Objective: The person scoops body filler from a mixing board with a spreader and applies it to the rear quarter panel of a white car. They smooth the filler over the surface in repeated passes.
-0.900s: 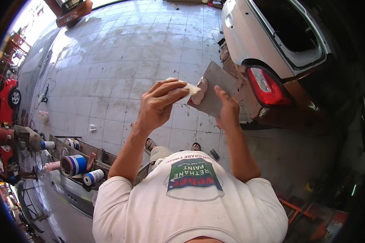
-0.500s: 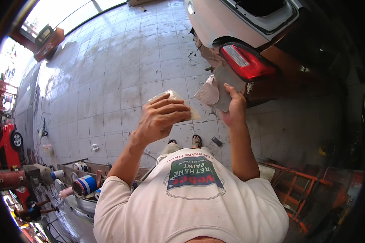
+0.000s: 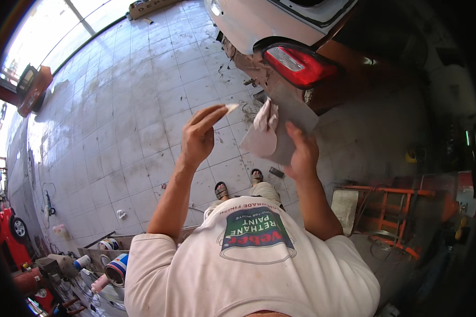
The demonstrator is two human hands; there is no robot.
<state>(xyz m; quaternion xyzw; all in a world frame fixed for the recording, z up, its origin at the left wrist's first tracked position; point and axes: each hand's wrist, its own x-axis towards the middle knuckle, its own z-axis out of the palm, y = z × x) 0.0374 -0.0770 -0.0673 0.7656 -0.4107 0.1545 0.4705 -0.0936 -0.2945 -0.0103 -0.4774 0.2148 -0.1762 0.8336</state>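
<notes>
My left hand (image 3: 198, 138) is raised in front of my chest, its fingers closed on a thin, pale putty spreader (image 3: 231, 108). The spreader shows nearly edge-on, so most of it is hidden. In my right hand (image 3: 303, 153) is a flat grey mixing board (image 3: 293, 113), gripped at its lower right edge with the thumb on top. A smear of pinkish-white putty (image 3: 262, 140) covers the board's left part, heaped toward its far end. Just past the board is a car's red tail light (image 3: 307, 70), set in the car's pale rear body (image 3: 259, 24).
Grey tiles (image 3: 121, 153) cover the floor, with a small dark block (image 3: 276, 172) near my sandals. An orange metal frame (image 3: 388, 211) stands at right. Paint cans (image 3: 116, 268) and tools crowd the lower left, near a red vehicle (image 3: 13, 232).
The spreader has turned from nearly flat to edge-on, and my left hand has tilted up with it. The board sits lower, and more of its putty shows. The view has shifted.
</notes>
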